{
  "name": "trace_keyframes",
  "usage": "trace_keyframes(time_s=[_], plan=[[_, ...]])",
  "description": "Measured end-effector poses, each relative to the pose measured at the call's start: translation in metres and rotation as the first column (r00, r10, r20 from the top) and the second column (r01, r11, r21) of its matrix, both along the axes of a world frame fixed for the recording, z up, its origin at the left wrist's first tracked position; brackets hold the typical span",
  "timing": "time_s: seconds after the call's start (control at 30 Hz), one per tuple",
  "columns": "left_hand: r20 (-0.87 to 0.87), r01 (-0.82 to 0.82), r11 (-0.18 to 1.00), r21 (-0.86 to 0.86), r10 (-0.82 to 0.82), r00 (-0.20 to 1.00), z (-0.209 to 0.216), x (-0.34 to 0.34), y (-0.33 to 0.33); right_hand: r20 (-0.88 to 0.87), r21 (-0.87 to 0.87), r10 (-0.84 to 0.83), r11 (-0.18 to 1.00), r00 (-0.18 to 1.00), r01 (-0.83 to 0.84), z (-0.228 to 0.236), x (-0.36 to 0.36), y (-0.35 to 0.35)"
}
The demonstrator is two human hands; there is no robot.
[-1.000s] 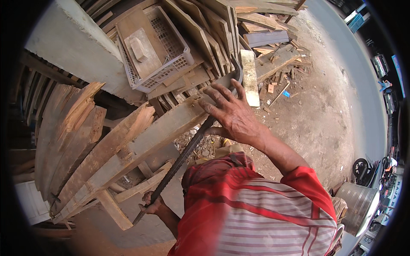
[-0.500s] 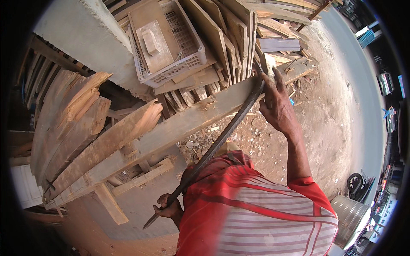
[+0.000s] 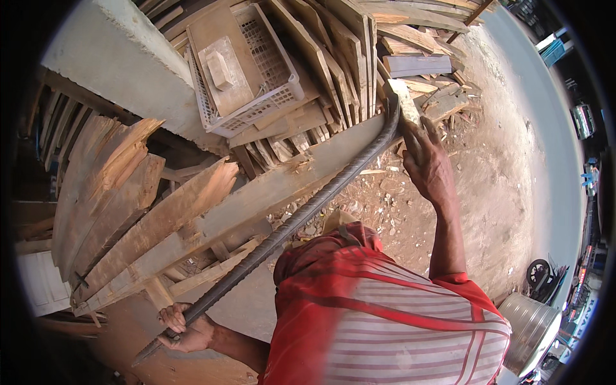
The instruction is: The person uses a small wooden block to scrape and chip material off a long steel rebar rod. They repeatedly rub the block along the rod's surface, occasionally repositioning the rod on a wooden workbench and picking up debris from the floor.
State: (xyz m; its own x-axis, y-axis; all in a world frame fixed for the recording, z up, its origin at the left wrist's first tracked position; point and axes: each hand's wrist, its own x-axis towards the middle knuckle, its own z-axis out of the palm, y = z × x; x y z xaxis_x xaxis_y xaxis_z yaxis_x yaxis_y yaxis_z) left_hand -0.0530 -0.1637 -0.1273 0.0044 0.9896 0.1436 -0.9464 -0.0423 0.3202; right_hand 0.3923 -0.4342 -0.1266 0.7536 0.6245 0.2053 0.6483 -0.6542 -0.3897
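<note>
A long, dark ribbed pry bar (image 3: 269,242) with a curved far end crosses in front of me on a slant. My left hand (image 3: 187,327) is wrapped round it near its pointed lower end. The hooked end meets the far end of a long wooden beam (image 3: 256,199). Beside that hook, my right hand (image 3: 431,165) stretches its fingers out, with the tips touching a pale piece of wood (image 3: 404,101). Whether its thumb presses on anything is hidden.
Split planks (image 3: 106,186) lean at the left by a concrete pillar (image 3: 122,61). A white plastic crate (image 3: 256,102) sits on stacked boards (image 3: 340,51) beyond the beam. Wood chips litter the ground (image 3: 494,173). A metal drum (image 3: 529,327) stands at the right, near a road (image 3: 552,128).
My left hand has moved outward to the left, taking the bar's lower end with it. My right hand has shifted slightly down and right from the bar's hooked end.
</note>
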Motion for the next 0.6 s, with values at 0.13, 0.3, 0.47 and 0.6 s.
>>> trace_keyframes(time_s=[0.13, 0.3, 0.47, 0.6], plan=[[0.008, 0.045, 0.950, 0.308, -0.050, 0.999, 0.079, 0.013, 0.036, -0.115, 0.087, -0.111, 0.989, 0.987, 0.122, 0.003, 0.001, -0.004], [-0.018, -0.120, 0.901, 0.417, 0.140, 0.990, 0.156, 0.124, 0.025, -0.078, 0.023, -0.129, 0.991, 0.989, 0.131, 0.001, 0.007, -0.013], [-0.198, 0.267, 0.770, 0.580, -0.186, 0.963, 0.123, 0.177, -0.005, 0.072, 0.102, -0.144, 0.985, 0.987, 0.136, -0.011, 0.027, -0.013], [-0.174, 0.182, 0.805, 0.564, -0.100, 0.980, 0.142, 0.168, 0.018, -0.057, 0.139, -0.087, 0.986, 0.995, 0.095, -0.007, 0.029, -0.026]])
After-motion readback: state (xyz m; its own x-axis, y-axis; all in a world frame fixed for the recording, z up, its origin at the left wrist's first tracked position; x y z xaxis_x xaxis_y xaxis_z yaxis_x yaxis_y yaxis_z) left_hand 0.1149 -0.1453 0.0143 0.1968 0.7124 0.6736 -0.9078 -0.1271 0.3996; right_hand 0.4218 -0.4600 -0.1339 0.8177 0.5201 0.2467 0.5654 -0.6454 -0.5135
